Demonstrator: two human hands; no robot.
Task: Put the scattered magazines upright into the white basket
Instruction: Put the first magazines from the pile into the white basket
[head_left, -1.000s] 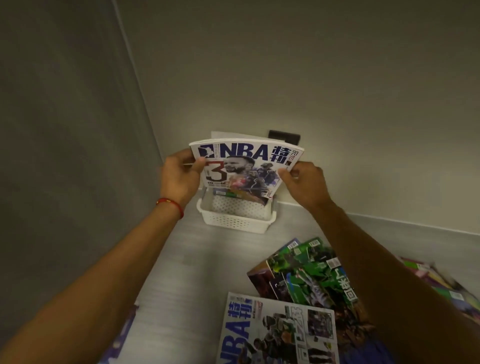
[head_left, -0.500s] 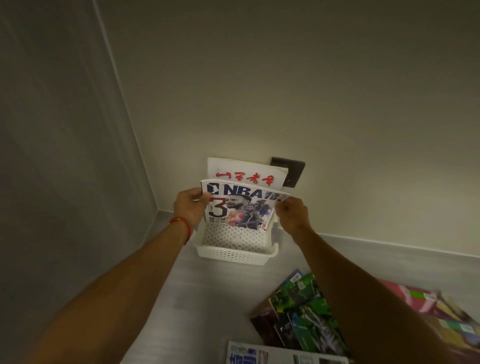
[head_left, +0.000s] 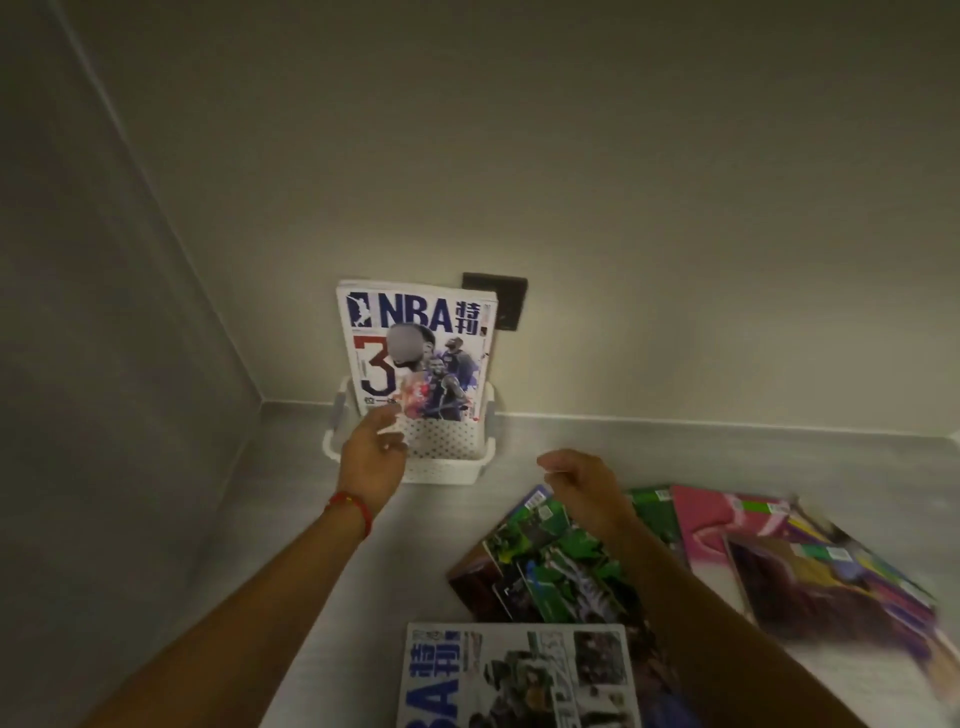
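An NBA magazine (head_left: 421, 353) with a big "3" on its cover stands upright in the white basket (head_left: 441, 473), leaning on the back wall. My left hand (head_left: 371, 457), with a red band at the wrist, hovers in front of the basket's left side, fingers spread, holding nothing. Right of the basket my right hand (head_left: 582, 486) hangs empty with loosely curled fingers, above a green-covered magazine (head_left: 545, 566). Another NBA magazine (head_left: 519, 675) lies flat at the bottom. Pink and purple magazines (head_left: 789, 556) lie scattered at the right.
The basket sits in the corner where the left wall meets the back wall. A dark wall socket (head_left: 501, 299) is behind the upright magazine. The grey surface (head_left: 405, 551) runs from the basket toward me.
Both hands have let go of the NBA magazine, which now stands in the basket. The hands have drawn back toward me, the right one moving over the scattered magazines.
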